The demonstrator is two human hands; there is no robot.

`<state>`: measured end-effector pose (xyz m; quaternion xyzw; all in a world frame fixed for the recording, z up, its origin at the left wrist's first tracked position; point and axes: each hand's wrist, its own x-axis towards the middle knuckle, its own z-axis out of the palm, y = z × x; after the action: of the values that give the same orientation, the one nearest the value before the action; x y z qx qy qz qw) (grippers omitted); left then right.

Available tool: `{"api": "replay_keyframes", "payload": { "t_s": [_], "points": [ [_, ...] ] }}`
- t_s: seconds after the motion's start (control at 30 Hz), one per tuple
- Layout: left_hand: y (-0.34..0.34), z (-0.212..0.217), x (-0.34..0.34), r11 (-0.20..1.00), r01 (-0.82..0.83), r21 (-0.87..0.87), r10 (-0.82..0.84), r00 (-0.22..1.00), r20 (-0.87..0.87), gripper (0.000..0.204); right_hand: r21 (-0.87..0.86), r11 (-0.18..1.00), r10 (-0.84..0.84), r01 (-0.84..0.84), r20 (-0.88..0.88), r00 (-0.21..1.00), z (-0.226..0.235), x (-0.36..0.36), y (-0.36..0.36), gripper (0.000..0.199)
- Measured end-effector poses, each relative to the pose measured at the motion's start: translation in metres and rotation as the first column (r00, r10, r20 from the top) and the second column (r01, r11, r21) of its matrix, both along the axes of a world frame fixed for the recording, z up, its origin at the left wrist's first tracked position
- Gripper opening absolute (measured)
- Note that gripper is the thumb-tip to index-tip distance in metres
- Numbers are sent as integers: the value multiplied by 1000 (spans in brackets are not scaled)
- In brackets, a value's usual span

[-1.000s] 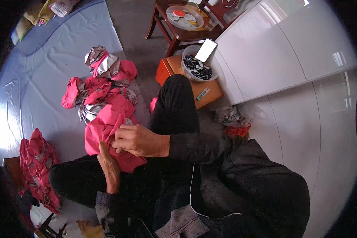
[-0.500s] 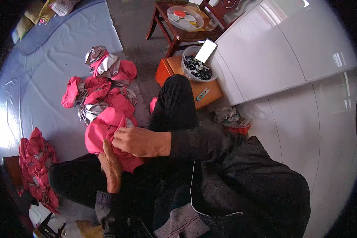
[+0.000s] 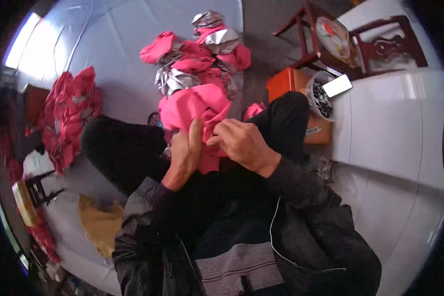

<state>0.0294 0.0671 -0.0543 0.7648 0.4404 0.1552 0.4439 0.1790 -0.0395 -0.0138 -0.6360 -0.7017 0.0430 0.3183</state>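
Observation:
Bunched pink fabric (image 3: 190,106) with a silvery-grey reverse side lies over my lap and runs forward onto the blue sheet. My left hand (image 3: 185,153) is closed on its near edge, thumb upright on top of the cloth. Just right of it, my right hand (image 3: 246,145) is closed in a pinch against the fold, its fingers curled; whatever sits between the fingertips is too small to make out. Further forward, the heap of pink and silver cloth (image 3: 192,56) lies crumpled.
Another crumpled pink heap (image 3: 71,118) lies at left. At right, a clear tub of black and white pieces (image 3: 322,101) with a phone (image 3: 337,86) on its rim stands on an orange box (image 3: 283,85). Behind is a wooden chair (image 3: 308,37) holding a round tub (image 3: 333,37).
The view has swung left, so the scene sits further right in it. My left hand still grips the fabric; my right hand stays pinched, now a little apart from the left.

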Motion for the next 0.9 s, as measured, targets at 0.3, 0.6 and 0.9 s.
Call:
{"api": "replay_keyframes", "payload": {
  "t_s": [0.3,0.6,0.9],
  "points": [
    [-1,7,5,995,83,-54,-80,996,49,35,-2,1000,14,-14,65,998,15,9,8,32],
    [-3,7,1,978,158,134,-174,978,111,24,-303,947,-185,109,-233,955,7,2,6,38],
    [-5,4,3,978,140,156,-161,978,135,27,-217,939,-318,267,-246,916,9,-10,-2,25]
  ]
}}
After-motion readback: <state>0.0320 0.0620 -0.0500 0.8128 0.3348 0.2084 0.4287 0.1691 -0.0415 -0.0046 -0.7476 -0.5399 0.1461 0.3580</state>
